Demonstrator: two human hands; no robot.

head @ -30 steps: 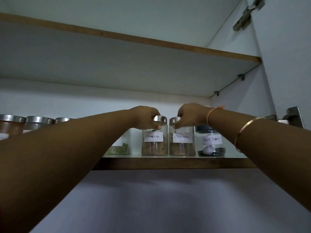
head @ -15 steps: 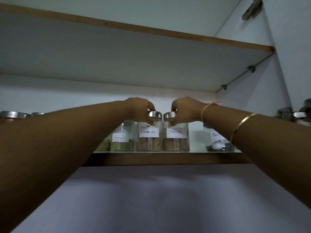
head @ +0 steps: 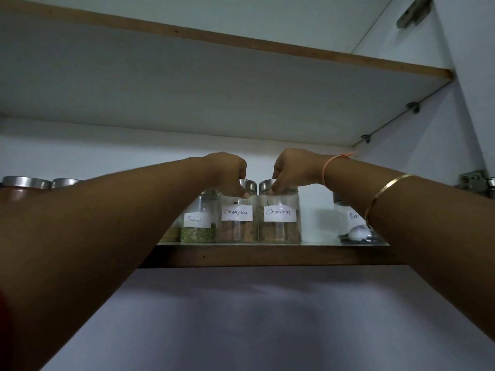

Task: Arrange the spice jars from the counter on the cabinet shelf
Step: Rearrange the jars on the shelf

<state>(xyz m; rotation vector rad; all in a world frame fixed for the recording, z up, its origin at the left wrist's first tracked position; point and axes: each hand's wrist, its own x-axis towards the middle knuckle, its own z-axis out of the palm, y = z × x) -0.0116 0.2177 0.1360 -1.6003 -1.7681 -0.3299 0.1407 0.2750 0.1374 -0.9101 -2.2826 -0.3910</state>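
Note:
Two glass jars labelled Cinnamon stand side by side, touching, on the cabinet shelf [head: 267, 255]. My left hand [head: 227, 172] grips the steel lid of the left cinnamon jar [head: 236, 226]. My right hand [head: 294, 170] grips the lid of the right cinnamon jar [head: 280, 227]. A Fennel jar [head: 198, 226] stands just left of them, partly behind my left forearm. To the right, apart from the pair, a black pepper jar [head: 351, 223] is half hidden by my right forearm.
More steel-lidded jars [head: 26, 183] show at the far left of the shelf above my left arm. An upper shelf [head: 241, 84] hangs over the jars. The cabinet side wall and a door hinge [head: 474, 183] close the right side.
Both cinnamon jars have slid left along the shelf, away from the black pepper jar and up against the Fennel jar. My hands stayed on their lids.

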